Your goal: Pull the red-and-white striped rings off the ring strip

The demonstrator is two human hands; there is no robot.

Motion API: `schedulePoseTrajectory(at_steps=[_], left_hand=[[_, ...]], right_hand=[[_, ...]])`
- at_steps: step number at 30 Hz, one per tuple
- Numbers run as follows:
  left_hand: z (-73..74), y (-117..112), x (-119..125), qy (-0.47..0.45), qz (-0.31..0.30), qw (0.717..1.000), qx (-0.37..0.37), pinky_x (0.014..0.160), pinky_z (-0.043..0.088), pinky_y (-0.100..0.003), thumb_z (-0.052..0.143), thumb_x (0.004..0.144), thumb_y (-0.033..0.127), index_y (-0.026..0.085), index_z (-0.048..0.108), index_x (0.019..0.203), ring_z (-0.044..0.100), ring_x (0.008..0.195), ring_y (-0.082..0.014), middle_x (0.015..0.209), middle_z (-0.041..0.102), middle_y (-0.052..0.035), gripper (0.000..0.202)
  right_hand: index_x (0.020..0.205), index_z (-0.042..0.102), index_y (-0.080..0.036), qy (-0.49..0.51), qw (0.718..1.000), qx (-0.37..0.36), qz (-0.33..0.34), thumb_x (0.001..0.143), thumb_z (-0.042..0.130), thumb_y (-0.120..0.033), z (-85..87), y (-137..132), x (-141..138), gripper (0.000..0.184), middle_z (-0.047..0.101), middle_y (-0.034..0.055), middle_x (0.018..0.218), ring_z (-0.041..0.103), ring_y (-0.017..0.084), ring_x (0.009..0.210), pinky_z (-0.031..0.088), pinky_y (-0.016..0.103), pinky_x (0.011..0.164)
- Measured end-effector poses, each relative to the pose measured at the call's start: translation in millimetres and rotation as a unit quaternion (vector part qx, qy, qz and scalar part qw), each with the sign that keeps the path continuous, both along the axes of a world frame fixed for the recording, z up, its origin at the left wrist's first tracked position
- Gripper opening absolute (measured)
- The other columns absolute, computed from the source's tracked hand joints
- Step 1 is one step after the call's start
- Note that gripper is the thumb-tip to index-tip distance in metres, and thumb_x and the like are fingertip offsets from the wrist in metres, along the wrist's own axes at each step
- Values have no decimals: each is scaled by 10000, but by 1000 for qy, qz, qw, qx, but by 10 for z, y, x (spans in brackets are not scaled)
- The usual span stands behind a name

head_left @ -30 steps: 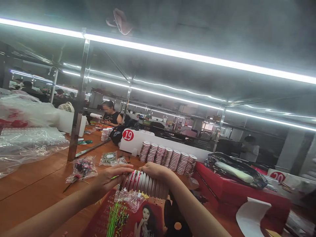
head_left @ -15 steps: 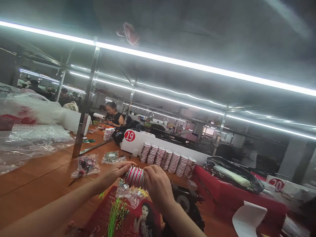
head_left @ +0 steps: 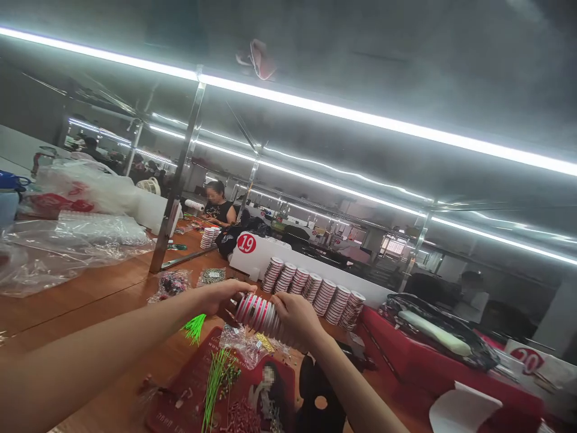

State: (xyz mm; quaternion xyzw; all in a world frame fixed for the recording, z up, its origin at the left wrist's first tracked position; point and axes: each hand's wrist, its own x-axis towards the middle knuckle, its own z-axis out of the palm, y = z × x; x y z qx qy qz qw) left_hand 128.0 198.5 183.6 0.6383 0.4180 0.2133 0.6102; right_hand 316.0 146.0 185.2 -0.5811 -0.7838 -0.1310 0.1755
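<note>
A sideways stack of red-and-white ribbon spools [head_left: 260, 313] is held above the wooden table [head_left: 90, 294], pressed between my two hands. My left hand [head_left: 223, 294] grips its left end with curled fingers. My right hand [head_left: 295, 314] closes round its right end. Just below them lie small clear bags of beads [head_left: 246, 344] and green wire stems [head_left: 216, 379] on a red printed sheet [head_left: 252, 391]. Behind the hands, several more spool stacks [head_left: 313, 294] stand in a row against a white divider marked 19 [head_left: 246, 243].
Clear plastic bags [head_left: 67, 240] pile up at the left by a metal post [head_left: 174, 198]. A red box [head_left: 433, 367] with a dark bag on top sits at the right. A person [head_left: 219, 204] sits at the far end of the table.
The view has swung left and slightly up. My hands stay clamped on the spool stack, which was shortest half a second ago and shows more spools again now.
</note>
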Motion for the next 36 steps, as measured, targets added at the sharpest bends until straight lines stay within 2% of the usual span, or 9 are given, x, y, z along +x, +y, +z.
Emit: schedulePoseTrajectory(at_steps=[3, 9, 16, 20, 23, 26, 28, 32, 36], left_hand=[[-18, -32, -7, -32, 2, 999, -29, 577, 500, -312, 442, 862, 467, 147, 572, 908, 594, 623, -132, 752, 605, -2, 349], [-59, -57, -49, -61, -7, 998, -33, 587, 497, -320, 452, 850, 483, 152, 575, 893, 594, 644, -139, 760, 603, -3, 356], [-83, 16, -52, -27, -49, 997, -52, 593, 503, -324, 441, 863, 463, 142, 593, 853, 605, 636, -140, 749, 627, -12, 355], [-121, 76, -29, -17, -47, 997, -53, 593, 504, -321, 448, 862, 459, 142, 596, 860, 606, 639, -138, 761, 631, -13, 350], [-127, 73, -22, -18, -42, 998, -49, 589, 503, -315, 456, 863, 444, 143, 593, 852, 603, 630, -134, 752, 626, -6, 331], [-94, 35, -22, -16, -40, 998, -48, 592, 503, -315, 461, 865, 432, 144, 592, 840, 603, 628, -134, 731, 620, 2, 317], [-61, 9, -19, -9, -38, 998, -49, 589, 499, -312, 459, 866, 432, 143, 592, 827, 600, 617, -132, 721, 620, 3, 320], [-10, -18, -5, 3, -29, 998, -53, 552, 482, -289, 454, 869, 432, 143, 588, 797, 569, 562, -113, 689, 602, 14, 326], [9, -37, 6, 10, -17, 998, -53, 521, 466, -274, 445, 873, 432, 147, 578, 806, 543, 528, -103, 663, 575, 28, 321]], right_hand=[[707, 597, -184, -2, 1000, -5, -6, 931, 392, -238, -2, -2, -9, 308, 680, 33, 747, 608, 161, 680, 187, 262, 502], [694, 592, -190, -5, 1000, -5, -13, 926, 402, -241, -3, -10, -27, 305, 676, 20, 730, 604, 158, 679, 185, 261, 504], [691, 596, -187, -8, 1000, 5, -24, 929, 389, -232, -8, -32, -43, 318, 673, 20, 714, 592, 150, 647, 187, 253, 499], [664, 608, -192, -15, 1000, 13, -10, 909, 437, -220, -4, 31, -17, 300, 667, 4, 665, 580, 142, 602, 192, 247, 481], [662, 607, -193, -15, 998, 63, -1, 903, 458, -209, -28, 19, -2, 284, 651, -1, 630, 570, 143, 573, 207, 249, 483], [775, 617, -194, -13, 987, 159, 30, 901, 458, -183, -115, -99, -40, 202, 646, 16, 738, 571, 156, 690, 280, 250, 561], [803, 611, -206, -28, 972, 222, 77, 893, 462, -179, -221, -203, -110, 176, 624, 12, 765, 542, 157, 716, 303, 260, 618], [701, 572, -221, -85, 933, 302, 178, 872, 470, -166, -457, -296, -297, 207, 563, -19, 663, 470, 153, 620, 275, 292, 579], [707, 556, -192, -116, 906, 353, 202, 885, 438, -126, -512, -210, -410, 223, 521, -1, 630, 434, 169, 594, 241, 319, 554]])
